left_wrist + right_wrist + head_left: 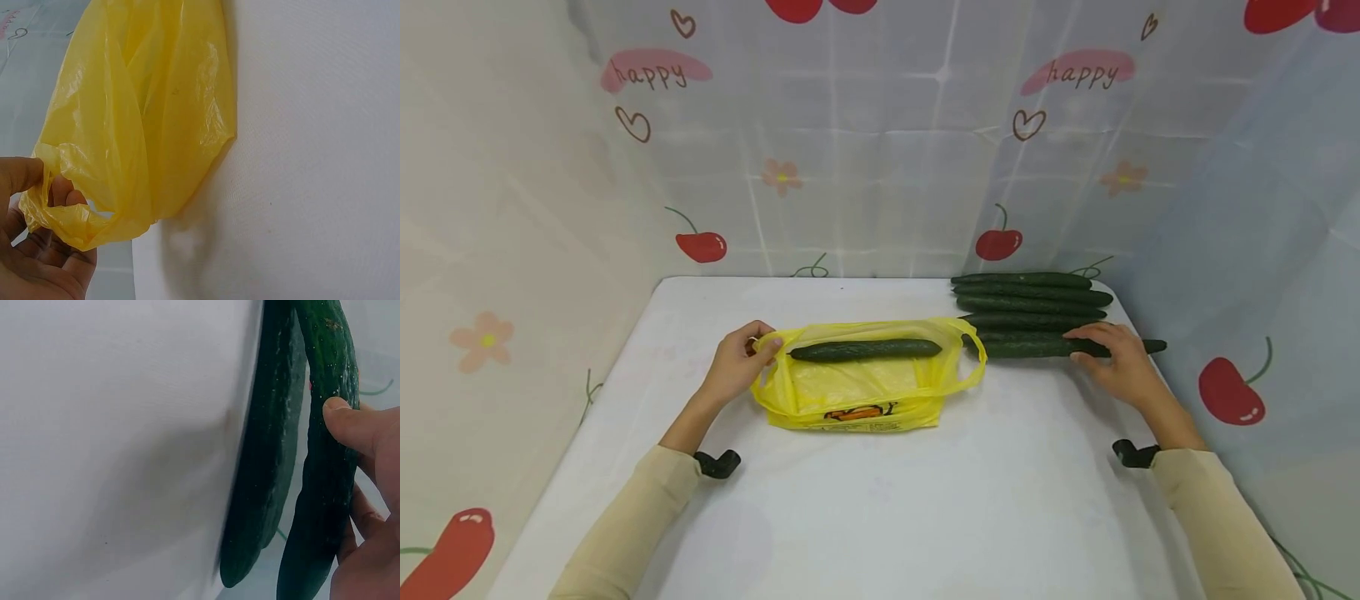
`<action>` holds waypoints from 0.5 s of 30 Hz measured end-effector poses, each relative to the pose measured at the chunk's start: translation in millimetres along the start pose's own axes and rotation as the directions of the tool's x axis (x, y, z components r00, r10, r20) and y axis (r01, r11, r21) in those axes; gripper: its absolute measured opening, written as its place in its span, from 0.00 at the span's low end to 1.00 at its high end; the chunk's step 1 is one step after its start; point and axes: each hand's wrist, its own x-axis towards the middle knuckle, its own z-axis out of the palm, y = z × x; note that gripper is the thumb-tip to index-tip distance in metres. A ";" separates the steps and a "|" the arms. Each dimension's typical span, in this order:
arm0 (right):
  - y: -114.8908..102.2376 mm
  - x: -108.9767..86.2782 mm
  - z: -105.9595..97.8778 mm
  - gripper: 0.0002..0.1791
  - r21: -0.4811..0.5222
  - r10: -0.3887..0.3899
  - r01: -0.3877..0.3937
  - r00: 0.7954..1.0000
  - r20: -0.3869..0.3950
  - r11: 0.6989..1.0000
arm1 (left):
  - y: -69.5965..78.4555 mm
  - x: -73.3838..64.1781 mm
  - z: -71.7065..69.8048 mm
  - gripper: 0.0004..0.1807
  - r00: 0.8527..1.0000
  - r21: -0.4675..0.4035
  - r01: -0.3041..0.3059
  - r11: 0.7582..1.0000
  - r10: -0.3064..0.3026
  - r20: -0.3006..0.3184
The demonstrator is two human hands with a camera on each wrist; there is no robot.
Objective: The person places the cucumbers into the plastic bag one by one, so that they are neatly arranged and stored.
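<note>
My left hand pinches the left handle of a yellow plastic bag. The left wrist view shows the thin film of the bag between thumb and fingers. Lengthwise in the bag's wide mouth lies one dark green cucumber. Over on the right, my right hand grips another cucumber near its right end. In the right wrist view this held cucumber is raised off the table, thumb on one side and fingers on the other.
Several more cucumbers lie side by side at the back right of the white table. A patterned curtain hangs behind and along both sides. The bag's right handle loop stands close to the cucumbers' left ends.
</note>
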 end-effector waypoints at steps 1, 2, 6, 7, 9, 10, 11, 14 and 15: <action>-0.7 0.9 -1.4 0.21 0.001 -0.007 0.007 1.000 -0.007 1.000 | 0.2 -0.1 0.1 0.15 1.000 -0.003 0.000 1.000 0.000 -0.001; -1.7 1.7 -2.7 0.21 0.001 -0.010 0.010 1.000 -0.015 1.000 | 0.3 -0.2 0.2 0.14 1.000 -0.006 -0.001 1.000 0.001 -0.001; -4.8 4.0 -8.2 0.21 0.018 0.004 -0.003 0.998 -0.055 1.000 | -0.4 0.1 0.5 0.15 1.000 -0.014 -0.001 1.000 0.001 -0.004; -5.7 4.3 -9.5 0.21 0.015 0.006 -0.005 0.998 -0.067 1.000 | -0.4 0.2 0.6 0.15 1.000 -0.018 -0.001 1.000 0.001 -0.004; -7.8 5.3 -12.0 0.21 0.020 0.006 -0.004 0.996 -0.091 1.000 | -0.4 0.2 0.7 0.14 1.000 -0.019 -0.001 1.000 0.001 -0.005; -9.1 5.9 -13.1 0.21 0.023 0.005 -0.003 0.995 -0.103 1.000 | -0.4 0.1 0.8 0.14 1.000 -0.019 -0.001 1.000 0.001 -0.005; -10.4 6.6 -14.2 0.21 0.024 0.004 -0.001 0.993 -0.115 1.000 | -0.4 0.1 0.9 0.14 1.000 -0.016 -0.001 1.000 0.001 -0.004; -16.7 9.2 -17.5 0.20 0.031 0.009 -0.005 0.990 -0.143 1.000 | 0.0 -0.2 1.4 0.14 1.000 -0.006 -0.002 1.000 0.002 -0.004; -19.3 10.4 -18.5 0.20 0.036 0.010 -0.004 0.989 -0.146 0.999 | 0.2 -0.4 1.6 0.14 1.000 -0.002 -0.001 1.000 0.001 -0.005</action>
